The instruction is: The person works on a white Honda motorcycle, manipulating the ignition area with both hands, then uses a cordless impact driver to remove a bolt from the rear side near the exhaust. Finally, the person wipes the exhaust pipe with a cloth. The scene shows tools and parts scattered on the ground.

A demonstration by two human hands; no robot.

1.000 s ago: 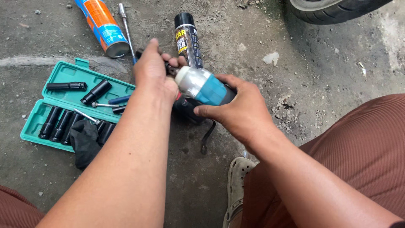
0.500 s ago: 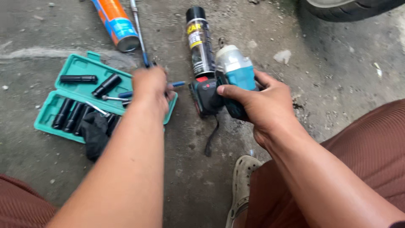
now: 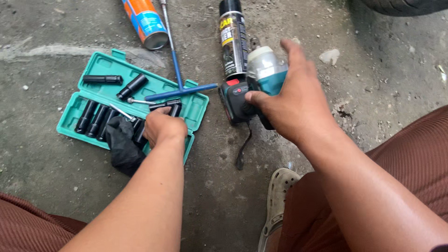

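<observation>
The left hand (image 3: 163, 127) is curled over a black socket (image 3: 174, 109) inside the open teal case (image 3: 93, 65) on the concrete floor. The right hand (image 3: 294, 102) grips the teal impact wrench (image 3: 263, 72), held just beside a black spray can (image 3: 232, 39). A blue T-handle wrench (image 3: 179, 91) lies across the case; an orange can (image 3: 145, 22) lies beyond.

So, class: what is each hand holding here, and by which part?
The right hand grips the teal power tool around its body. The left hand reaches into the socket case; whether it holds anything cannot be told.
</observation>
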